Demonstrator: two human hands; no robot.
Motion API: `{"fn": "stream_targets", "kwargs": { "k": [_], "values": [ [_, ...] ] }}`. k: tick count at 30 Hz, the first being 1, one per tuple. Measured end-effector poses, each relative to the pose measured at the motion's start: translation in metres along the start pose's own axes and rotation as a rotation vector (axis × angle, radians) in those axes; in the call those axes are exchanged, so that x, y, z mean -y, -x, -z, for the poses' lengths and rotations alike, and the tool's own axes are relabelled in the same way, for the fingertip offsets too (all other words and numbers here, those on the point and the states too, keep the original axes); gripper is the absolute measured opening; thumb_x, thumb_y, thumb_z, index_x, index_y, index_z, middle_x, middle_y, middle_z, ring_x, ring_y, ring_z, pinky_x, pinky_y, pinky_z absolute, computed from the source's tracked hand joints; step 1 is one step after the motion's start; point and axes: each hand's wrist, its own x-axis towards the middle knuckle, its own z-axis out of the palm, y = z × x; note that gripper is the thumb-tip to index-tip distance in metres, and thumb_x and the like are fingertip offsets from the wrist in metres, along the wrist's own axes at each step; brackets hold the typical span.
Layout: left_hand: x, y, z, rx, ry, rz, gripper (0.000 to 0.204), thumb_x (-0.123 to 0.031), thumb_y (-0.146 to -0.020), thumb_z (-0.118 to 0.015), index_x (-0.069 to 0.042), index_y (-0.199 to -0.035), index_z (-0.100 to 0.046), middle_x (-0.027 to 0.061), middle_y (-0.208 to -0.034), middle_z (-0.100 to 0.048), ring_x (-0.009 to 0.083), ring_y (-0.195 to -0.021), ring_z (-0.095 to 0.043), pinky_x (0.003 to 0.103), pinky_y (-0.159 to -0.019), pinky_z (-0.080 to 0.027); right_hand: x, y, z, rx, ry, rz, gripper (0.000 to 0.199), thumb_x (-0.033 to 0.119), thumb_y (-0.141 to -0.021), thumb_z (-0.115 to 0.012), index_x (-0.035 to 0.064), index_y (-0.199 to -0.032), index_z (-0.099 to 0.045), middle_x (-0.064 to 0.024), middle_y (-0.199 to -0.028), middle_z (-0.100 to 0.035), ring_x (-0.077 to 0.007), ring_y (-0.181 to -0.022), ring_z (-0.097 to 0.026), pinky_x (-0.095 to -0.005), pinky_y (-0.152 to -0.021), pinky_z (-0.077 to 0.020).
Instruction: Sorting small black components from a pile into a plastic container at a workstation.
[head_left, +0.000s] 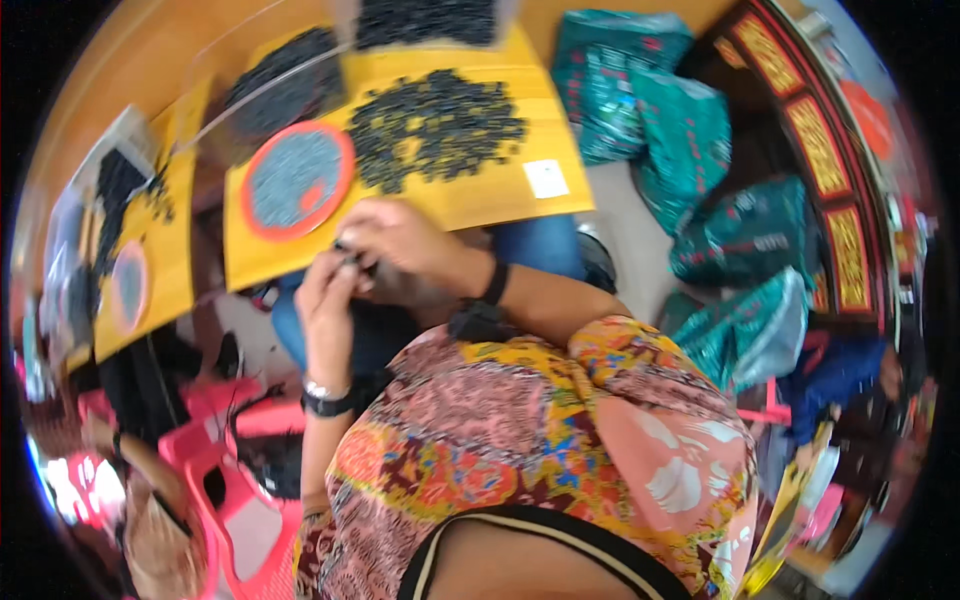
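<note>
My left hand (325,300) and my right hand (400,245) meet just below the yellow board (470,195), fingers pinched together on a small dark part (350,262) between them. A heap of small black parts (435,125) lies on the board above my hands. Beside it sits a round red-rimmed tray (297,180) filled with grey pieces. Both wrists wear dark bands. The picture is blurred, so the exact grip is hard to make out.
A second yellow board (150,250) with another round tray and black parts lies at the left. Teal sacks (690,150) are piled at the right. Pink plastic stools (240,470) stand at the lower left, beside another person's arm (140,460).
</note>
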Motion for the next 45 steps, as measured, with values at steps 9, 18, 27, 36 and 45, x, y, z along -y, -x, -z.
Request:
{"fn": "stream_targets", "kwargs": {
  "k": [9,18,27,36,45],
  "values": [
    [0.006,0.003,0.001,0.0,0.037,0.018,0.015,-0.012,-0.092,-0.048,0.0,-0.09,-0.055,0.0057,-0.083,-0.059,0.0121,-0.072,-0.054,0.024,-0.069,-0.042,-0.02,-0.003,0.006,-0.095,0.094,0.107,0.015,0.015,-0.083,-0.062,0.0001,-0.084,-0.063,-0.0018,-0.076,-0.062,-0.0077,-0.069,-0.057,-0.0233,-0.061,-0.0466],
    [0.009,0.002,-0.001,-0.047,0.021,0.033,0.016,-0.014,-0.093,-0.048,0.0,-0.087,-0.053,0.0077,-0.08,-0.06,0.0115,-0.07,-0.054,0.023,-0.067,-0.04,-0.023,0.001,0.015,-0.099,0.3,0.261,0.012,0.008,-0.077,-0.066,-0.0002,-0.085,-0.066,-0.0067,-0.075,-0.067,-0.0081,-0.066,-0.061,-0.0238,-0.059,-0.0482],
    [0.011,-0.004,-0.008,0.009,0.045,0.037,0.016,-0.015,-0.093,-0.048,-0.001,-0.089,-0.053,0.0078,-0.079,-0.06,0.0127,-0.07,-0.054,0.024,-0.068,-0.04,-0.016,0.007,0.032,-0.008,0.309,0.19,0.017,0.005,-0.076,-0.065,-0.0017,-0.091,-0.065,-0.0064,-0.075,-0.067,-0.0092,-0.064,-0.061,-0.0235,-0.057,-0.0477],
    [-0.003,-0.003,-0.013,0.055,0.021,0.121,0.015,-0.012,-0.088,-0.049,-0.001,-0.079,-0.053,0.0051,-0.07,-0.054,0.0136,-0.065,-0.052,0.025,-0.065,-0.041,-0.001,0.012,0.043,0.019,-0.064,0.007,0.021,0.009,-0.082,-0.062,-0.0017,-0.1,-0.062,-0.0039,-0.078,-0.061,-0.0086,-0.068,-0.055,-0.0209,-0.061,-0.0451],
    [-0.001,0.001,-0.008,0.087,0.059,0.1,0.014,-0.01,-0.09,-0.048,-0.001,-0.081,-0.053,0.0018,-0.069,-0.054,0.0086,-0.064,-0.05,0.022,-0.062,-0.039,0.003,0.013,0.045,0.104,-0.196,-0.164,0.02,0.008,-0.087,-0.06,-0.0005,-0.105,-0.058,-0.0034,-0.084,-0.061,-0.0094,-0.072,-0.058,-0.0197,-0.062,-0.0463]
  ]
}}
